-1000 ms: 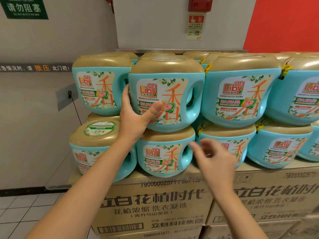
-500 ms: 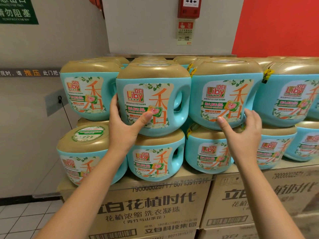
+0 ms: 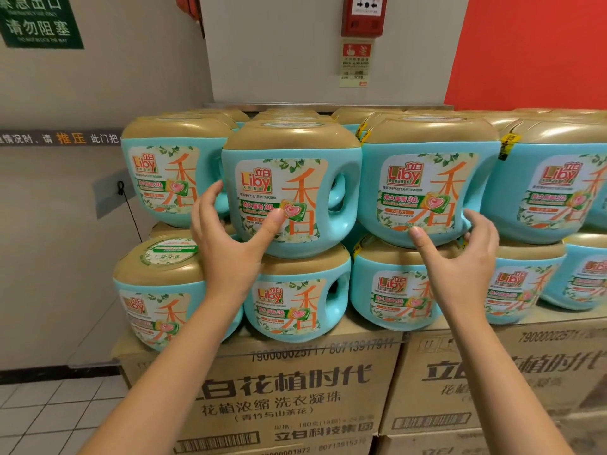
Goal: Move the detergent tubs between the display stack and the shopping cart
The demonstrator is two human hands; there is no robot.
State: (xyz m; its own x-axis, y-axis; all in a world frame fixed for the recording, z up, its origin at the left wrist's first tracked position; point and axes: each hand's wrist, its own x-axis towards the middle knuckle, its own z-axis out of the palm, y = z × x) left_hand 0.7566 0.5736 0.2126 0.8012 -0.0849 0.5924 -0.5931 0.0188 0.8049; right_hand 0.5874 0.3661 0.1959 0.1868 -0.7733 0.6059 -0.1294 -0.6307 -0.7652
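Fingers [image 3: 207,202] of left hand [image 3: 226,252], right hand [image 3: 460,269] wrap behind tubs [image 3: 289,139], seemingly gripping.

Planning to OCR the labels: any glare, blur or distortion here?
Head view: wide-angle bowing of the carton edges; soft glare on gold lids; centre tub in left hand and next tub in right hand read sharp; far-right tub label softer.

the display stack [image 3: 295,382] fills the middle of the frame: squat teal detergent tubs [image 3: 174,178] with gold lids and orange liby labels, upright in two tiers on printed cartons. the centre tub [image 3: 295,192] of the upper tier juts forward, gripped at its lower left by the left hand [image 3: 226,254]. the neighbouring tub [image 3: 427,192] sits just right of it, the right hand [image 3: 460,261] gripping its base.
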